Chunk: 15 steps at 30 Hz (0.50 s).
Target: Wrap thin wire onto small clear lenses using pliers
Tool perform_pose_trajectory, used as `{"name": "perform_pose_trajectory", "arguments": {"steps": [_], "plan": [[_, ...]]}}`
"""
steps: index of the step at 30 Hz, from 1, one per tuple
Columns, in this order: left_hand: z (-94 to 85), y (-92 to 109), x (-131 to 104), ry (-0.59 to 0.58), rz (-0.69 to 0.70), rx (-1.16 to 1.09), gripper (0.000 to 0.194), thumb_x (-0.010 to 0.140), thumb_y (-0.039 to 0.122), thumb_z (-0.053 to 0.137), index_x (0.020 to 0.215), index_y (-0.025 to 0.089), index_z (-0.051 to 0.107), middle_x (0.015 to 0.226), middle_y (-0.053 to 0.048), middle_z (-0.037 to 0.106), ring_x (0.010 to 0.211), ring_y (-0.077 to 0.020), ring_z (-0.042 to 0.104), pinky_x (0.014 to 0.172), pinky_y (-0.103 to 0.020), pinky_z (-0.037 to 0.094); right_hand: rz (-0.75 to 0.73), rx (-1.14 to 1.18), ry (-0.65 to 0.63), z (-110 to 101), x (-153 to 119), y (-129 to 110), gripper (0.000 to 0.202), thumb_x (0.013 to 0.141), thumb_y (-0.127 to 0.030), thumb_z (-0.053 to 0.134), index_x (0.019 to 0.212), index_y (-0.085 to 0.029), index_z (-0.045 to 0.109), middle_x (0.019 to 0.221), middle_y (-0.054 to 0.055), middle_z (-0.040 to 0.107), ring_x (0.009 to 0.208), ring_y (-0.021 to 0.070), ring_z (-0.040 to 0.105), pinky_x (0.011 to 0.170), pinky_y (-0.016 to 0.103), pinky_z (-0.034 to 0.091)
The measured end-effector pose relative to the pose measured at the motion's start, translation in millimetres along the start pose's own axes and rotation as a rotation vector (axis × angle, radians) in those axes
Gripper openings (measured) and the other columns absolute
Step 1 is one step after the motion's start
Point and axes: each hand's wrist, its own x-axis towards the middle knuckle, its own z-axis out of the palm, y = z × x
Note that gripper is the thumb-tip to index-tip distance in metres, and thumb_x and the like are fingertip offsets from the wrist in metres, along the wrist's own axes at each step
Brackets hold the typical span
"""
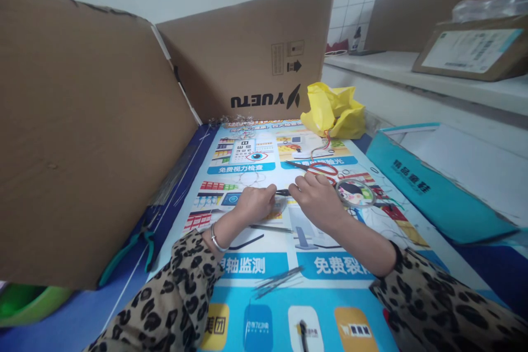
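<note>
Both hands are over the middle of a printed sheet (pixel 284 242). My left hand (pixel 256 203) is closed, and what its fingers pinch is too small to name. Close to its right, my right hand (pixel 315 198) is closed around something mostly hidden; a short dark tip (pixel 282 192) sticks out toward the left fingers. Red-handled scissors (pixel 324 169) lie just beyond my right hand, with a clear ring-shaped roll (pixel 355 193) to its right. Thin metal rods (pixel 272 228) lie below my left hand, and a bundle of thin wires (pixel 277 281) lies nearer to me.
Teal-handled pliers (pixel 142 242) lie at the left, by a tall cardboard panel (pixel 82 137). A crumpled yellow bag (pixel 334 111) stands at the back right. On the right lies a teal box (pixel 429 181); a green container (pixel 37 302) is at the lower left.
</note>
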Motion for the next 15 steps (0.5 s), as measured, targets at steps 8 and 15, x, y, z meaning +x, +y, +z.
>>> {"name": "perform_pose_trajectory", "arguments": {"steps": [8,15], "plan": [[-0.1,1.6,-0.6,0.013,0.036,0.057,0.016,0.083,0.022,0.039,0.093,0.02,0.052,0.074,-0.007,0.068,0.069,-0.025,0.063,0.061,-0.031,0.039,0.019,0.003,-0.022,-3.0,0.8,-0.9,0.009,0.08,-0.014,0.051,0.076,-0.016,0.058,0.075,0.007,0.055,0.077,0.0209,0.041,0.065,0.034,0.021],[-1.4,2.6,-2.2,0.032,0.076,0.098,0.015,0.082,0.021,0.04,0.092,0.02,0.051,0.072,-0.005,0.068,0.066,-0.024,0.064,0.056,-0.029,0.039,0.032,0.006,-0.022,-3.5,1.5,-2.3,0.011,0.081,-0.013,0.049,0.075,-0.016,0.058,0.075,0.007,0.055,0.076,0.0205,0.042,0.065,0.034,0.02]]}}
